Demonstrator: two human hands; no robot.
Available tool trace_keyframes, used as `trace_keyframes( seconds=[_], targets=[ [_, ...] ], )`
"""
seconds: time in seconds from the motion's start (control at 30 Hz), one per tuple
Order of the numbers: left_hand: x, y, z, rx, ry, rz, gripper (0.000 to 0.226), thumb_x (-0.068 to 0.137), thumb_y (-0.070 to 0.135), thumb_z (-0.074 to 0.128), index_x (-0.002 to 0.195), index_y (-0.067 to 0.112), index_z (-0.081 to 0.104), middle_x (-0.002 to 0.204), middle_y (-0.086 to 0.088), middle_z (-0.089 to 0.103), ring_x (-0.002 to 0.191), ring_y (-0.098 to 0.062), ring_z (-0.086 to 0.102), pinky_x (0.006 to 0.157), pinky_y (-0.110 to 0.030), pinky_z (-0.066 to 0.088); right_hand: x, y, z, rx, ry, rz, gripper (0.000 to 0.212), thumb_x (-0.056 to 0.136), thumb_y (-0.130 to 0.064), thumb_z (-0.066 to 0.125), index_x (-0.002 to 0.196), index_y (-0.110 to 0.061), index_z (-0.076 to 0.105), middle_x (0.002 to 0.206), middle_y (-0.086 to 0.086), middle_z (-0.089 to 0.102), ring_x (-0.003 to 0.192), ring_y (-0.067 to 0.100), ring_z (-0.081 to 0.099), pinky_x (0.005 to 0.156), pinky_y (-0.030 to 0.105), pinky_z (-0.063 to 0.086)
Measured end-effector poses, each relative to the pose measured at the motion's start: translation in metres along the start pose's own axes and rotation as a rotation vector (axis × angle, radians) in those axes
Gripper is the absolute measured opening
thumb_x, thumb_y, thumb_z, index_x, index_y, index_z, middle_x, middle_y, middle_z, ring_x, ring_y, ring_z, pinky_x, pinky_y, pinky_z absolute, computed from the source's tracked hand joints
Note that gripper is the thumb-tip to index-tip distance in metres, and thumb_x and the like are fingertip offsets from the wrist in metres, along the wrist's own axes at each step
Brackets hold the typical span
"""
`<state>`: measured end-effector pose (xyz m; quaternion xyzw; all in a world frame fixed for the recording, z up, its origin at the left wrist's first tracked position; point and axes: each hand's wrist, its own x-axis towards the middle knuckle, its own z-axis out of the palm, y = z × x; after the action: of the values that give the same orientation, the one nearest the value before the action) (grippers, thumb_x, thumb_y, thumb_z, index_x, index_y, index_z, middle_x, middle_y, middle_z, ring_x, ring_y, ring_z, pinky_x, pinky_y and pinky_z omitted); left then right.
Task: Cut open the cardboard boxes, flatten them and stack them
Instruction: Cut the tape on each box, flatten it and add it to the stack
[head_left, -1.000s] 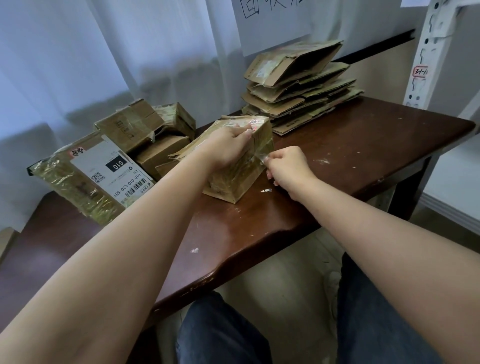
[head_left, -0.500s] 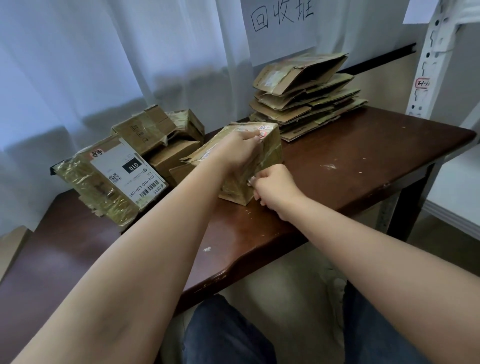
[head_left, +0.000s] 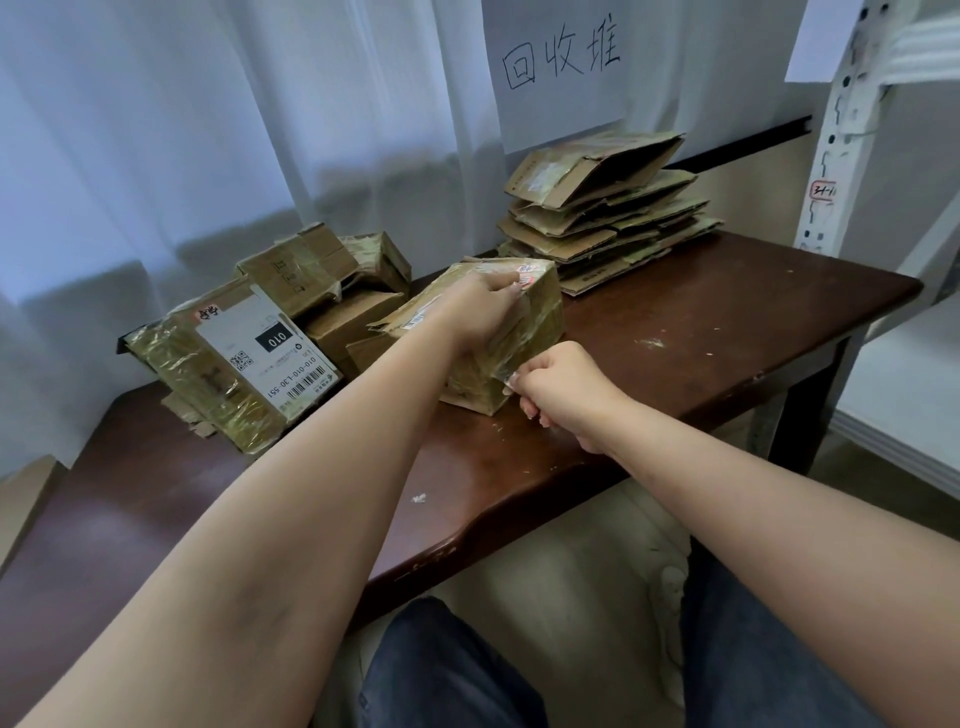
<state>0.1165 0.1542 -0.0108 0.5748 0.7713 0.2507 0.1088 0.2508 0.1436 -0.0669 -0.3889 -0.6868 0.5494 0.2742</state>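
Note:
A tape-wrapped cardboard box stands in the middle of the dark wooden table. My left hand grips the box from above, fingers curled over its top edge. My right hand is at the box's near lower corner and pinches a strip of clear tape that is coming off the box. No cutter shows in either hand. At the back of the table lies a stack of flattened boxes.
A pile of unopened boxes sits to the left, with a large taped parcel bearing a white label in front. A white curtain hangs behind, with a handwritten paper sign. A white metal shelf post rises at the right.
My right hand has slid down the box's near side from the upper edge to the lower corner, drawing the tape with it. My left hand stays on top of the box.

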Motion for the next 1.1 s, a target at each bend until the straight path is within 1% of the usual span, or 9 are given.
trace_keyframes(
  seconds=[0.2, 0.33, 0.5, 0.67, 0.73, 0.83, 0.9, 0.97, 1.1],
  targets=[
    [0.002, -0.004, -0.001, 0.019, -0.024, 0.022, 0.041, 0.102, 0.036, 0.041, 0.141, 0.024, 0.050, 0.149, 0.001, 0.043, 0.137, -0.017, 0.038, 0.108, -0.026, 0.025, -0.015, -0.007, -0.016, -0.097, -0.258, 0.009, 0.017, 0.084, -0.006, 0.059, 0.082, 0.005, 0.071, 0.040, 0.000, 0.045, 0.035, 0.010, 0.029, 0.035, 0.015, 0.023],
    [-0.002, -0.010, -0.006, 0.054, -0.072, 0.095, 0.045, 0.098, 0.045, 0.046, 0.138, 0.027, 0.052, 0.145, 0.005, 0.048, 0.134, -0.013, 0.041, 0.115, -0.035, 0.028, -0.006, 0.003, -0.038, -0.145, -0.072, 0.014, 0.022, 0.085, -0.010, 0.056, 0.078, 0.006, 0.070, 0.048, 0.007, 0.051, 0.037, 0.015, 0.034, 0.037, 0.018, 0.027],
    [-0.010, -0.018, -0.017, 0.057, -0.123, 0.201, 0.045, 0.091, 0.041, 0.062, 0.130, 0.020, 0.057, 0.130, 0.007, 0.056, 0.120, -0.008, 0.050, 0.105, -0.024, 0.035, 0.009, 0.019, -0.060, -0.083, 0.124, 0.024, 0.020, 0.095, -0.016, 0.050, 0.080, -0.009, 0.061, 0.053, 0.005, 0.062, 0.036, 0.015, 0.050, 0.037, 0.021, 0.040],
    [-0.018, -0.023, -0.034, 0.203, -0.162, 0.327, 0.048, 0.091, 0.039, 0.062, 0.135, 0.022, 0.056, 0.145, 0.004, 0.046, 0.141, -0.008, 0.029, 0.113, -0.020, 0.018, 0.022, 0.027, -0.064, -0.073, 0.297, -0.040, 0.017, 0.096, -0.019, 0.044, 0.090, -0.010, 0.057, 0.058, 0.005, 0.068, 0.051, 0.022, 0.068, 0.057, 0.036, 0.057],
    [-0.022, -0.024, -0.038, 0.304, -0.101, 0.359, 0.050, 0.088, 0.048, 0.059, 0.134, 0.026, 0.057, 0.147, 0.000, 0.045, 0.141, -0.015, 0.032, 0.111, -0.024, 0.021, 0.027, 0.026, -0.065, -0.057, 0.360, -0.056, 0.017, 0.096, -0.020, 0.043, 0.096, -0.008, 0.055, 0.064, 0.007, 0.068, 0.052, 0.019, 0.068, 0.059, 0.037, 0.059],
    [-0.032, -0.029, -0.038, 0.304, 0.013, 0.359, 0.059, 0.082, 0.059, 0.057, 0.129, 0.024, 0.062, 0.139, 0.000, 0.054, 0.130, -0.013, 0.046, 0.103, -0.029, 0.038, 0.031, 0.022, -0.066, -0.039, 0.439, -0.102, 0.015, 0.097, -0.023, 0.044, 0.100, -0.010, 0.050, 0.083, 0.007, 0.068, 0.061, 0.019, 0.068, 0.065, 0.039, 0.059],
    [-0.037, -0.036, -0.035, 0.284, 0.085, 0.360, 0.064, 0.079, 0.063, 0.063, 0.128, 0.022, 0.063, 0.135, 0.002, 0.058, 0.126, -0.010, 0.050, 0.100, -0.030, 0.044, 0.033, 0.018, -0.065, -0.113, 0.457, -0.127, 0.017, 0.096, -0.026, 0.049, 0.107, -0.013, 0.049, 0.096, -0.001, 0.061, 0.081, 0.019, 0.061, 0.073, 0.035, 0.050],
    [-0.040, -0.042, -0.034, 0.289, 0.133, 0.367, 0.070, 0.075, 0.069, 0.063, 0.127, 0.021, 0.064, 0.132, 0.003, 0.061, 0.121, -0.011, 0.055, 0.100, -0.034, 0.046, 0.033, 0.015, -0.063, -0.178, 0.437, -0.160, 0.019, 0.094, -0.031, 0.054, 0.108, -0.019, 0.050, 0.093, -0.008, 0.054, 0.089, 0.016, 0.053, 0.078, 0.032, 0.043],
    [-0.045, -0.049, -0.030, 0.287, 0.139, 0.370, 0.059, 0.079, 0.060, 0.060, 0.119, 0.017, 0.067, 0.121, 0.000, 0.067, 0.111, -0.019, 0.062, 0.093, -0.039, 0.050, 0.033, 0.011, -0.054, -0.209, 0.408, -0.250, 0.016, 0.090, -0.040, 0.059, 0.095, -0.026, 0.051, 0.081, -0.007, 0.056, 0.078, 0.014, 0.055, 0.069, 0.031, 0.041]
  ],
)
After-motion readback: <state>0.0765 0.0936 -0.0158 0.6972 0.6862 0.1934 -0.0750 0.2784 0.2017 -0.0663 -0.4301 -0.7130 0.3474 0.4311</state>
